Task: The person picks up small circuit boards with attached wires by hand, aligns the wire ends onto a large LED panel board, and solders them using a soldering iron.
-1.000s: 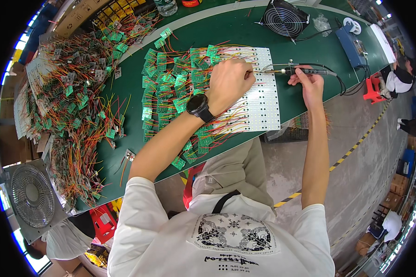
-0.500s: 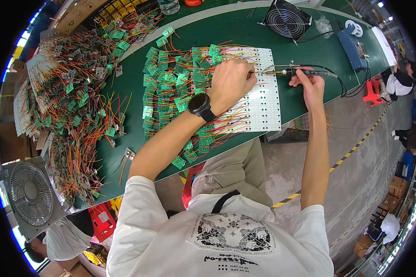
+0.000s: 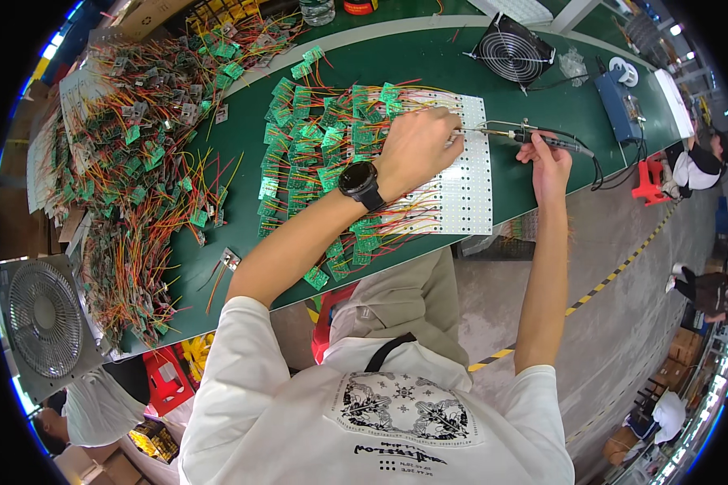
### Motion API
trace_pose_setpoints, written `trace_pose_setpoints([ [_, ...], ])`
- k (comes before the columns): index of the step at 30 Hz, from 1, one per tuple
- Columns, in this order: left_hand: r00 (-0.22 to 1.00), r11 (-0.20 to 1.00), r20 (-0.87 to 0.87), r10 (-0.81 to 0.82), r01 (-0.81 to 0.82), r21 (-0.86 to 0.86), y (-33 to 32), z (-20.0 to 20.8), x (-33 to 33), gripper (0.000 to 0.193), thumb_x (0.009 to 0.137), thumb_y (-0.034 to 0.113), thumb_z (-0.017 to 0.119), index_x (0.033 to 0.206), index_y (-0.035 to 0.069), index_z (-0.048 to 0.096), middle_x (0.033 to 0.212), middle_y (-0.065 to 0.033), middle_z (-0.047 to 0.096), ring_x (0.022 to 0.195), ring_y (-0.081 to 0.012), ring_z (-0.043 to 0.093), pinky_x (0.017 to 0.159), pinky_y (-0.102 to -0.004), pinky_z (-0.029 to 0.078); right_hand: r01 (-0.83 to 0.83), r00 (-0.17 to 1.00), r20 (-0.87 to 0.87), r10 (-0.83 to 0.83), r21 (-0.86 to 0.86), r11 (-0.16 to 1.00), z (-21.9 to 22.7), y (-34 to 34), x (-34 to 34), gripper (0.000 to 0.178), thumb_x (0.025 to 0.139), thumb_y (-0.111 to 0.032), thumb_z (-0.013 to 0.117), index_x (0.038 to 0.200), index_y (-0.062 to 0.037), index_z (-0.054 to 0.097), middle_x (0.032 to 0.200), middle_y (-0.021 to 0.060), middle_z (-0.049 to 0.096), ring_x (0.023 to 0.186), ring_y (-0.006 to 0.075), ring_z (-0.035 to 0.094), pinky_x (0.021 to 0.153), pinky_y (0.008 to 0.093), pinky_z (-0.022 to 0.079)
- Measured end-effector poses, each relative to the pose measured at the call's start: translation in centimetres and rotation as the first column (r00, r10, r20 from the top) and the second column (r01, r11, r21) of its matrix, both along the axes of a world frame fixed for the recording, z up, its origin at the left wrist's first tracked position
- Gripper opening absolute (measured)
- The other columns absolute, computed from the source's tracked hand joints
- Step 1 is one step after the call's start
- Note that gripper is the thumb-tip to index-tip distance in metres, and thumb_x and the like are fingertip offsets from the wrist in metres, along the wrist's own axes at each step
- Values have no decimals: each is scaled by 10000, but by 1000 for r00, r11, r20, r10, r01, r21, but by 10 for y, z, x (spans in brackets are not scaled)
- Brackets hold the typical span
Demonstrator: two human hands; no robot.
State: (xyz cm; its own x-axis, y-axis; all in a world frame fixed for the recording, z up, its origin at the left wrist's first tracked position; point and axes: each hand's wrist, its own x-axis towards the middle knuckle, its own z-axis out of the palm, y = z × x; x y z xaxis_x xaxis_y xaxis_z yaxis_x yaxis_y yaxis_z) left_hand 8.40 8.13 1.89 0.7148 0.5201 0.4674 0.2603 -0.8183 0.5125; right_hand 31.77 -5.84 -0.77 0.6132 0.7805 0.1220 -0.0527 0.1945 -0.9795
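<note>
My left hand, with a black watch on its wrist, rests over a white panel dotted with rows of small pads. Its thumb and fingers are pinched near the upper part of the panel; what lies between them is too small to make out. In my right hand is a soldering iron with a thin metal feed tube, its tip pointing left at the pinched fingers. Red and yellow wires run from several green circuit boards onto the panel, partly hidden under my left hand.
A large heap of wired boards covers the table's left side. A lone board lies near the front edge. At the back stand a black fan and a blue box unit with cables. A grey fan stands at left.
The whole view has shifted slightly, so the table sits a little lower and further right. Both hands keep nearly the same place over the panel. A person in the right background has moved.
</note>
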Motion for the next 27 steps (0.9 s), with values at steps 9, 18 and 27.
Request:
trace_pose_setpoints([
  [9,960,957,19,-280,280,-69,13,7,-9,194,863,233,652,922,57,708,893,-99,651,785,-310,642,695,-411,505,11,1000,-27,-11,11,1000,0,-1,-3,198,905,-106,661,1016,53,621,765,108,652,624,191,624,588,270,469],
  [18,987,986,0,-164,163,-21,11,1,-10,145,822,175,658,864,45,708,873,-103,650,772,-314,643,686,-424,509,-22,1000,9,22,-21,1000,1,-4,-4,196,900,-94,656,1016,62,627,730,116,650,599,194,623,568,268,472],
  [27,991,992,-47,-122,123,16,11,-1,-9,140,809,148,645,853,24,692,869,-116,624,755,-326,635,673,-441,513,-68,995,64,70,-37,997,-1,-2,-1,214,902,-90,653,1040,72,631,745,129,660,617,213,643,580,273,488],
])
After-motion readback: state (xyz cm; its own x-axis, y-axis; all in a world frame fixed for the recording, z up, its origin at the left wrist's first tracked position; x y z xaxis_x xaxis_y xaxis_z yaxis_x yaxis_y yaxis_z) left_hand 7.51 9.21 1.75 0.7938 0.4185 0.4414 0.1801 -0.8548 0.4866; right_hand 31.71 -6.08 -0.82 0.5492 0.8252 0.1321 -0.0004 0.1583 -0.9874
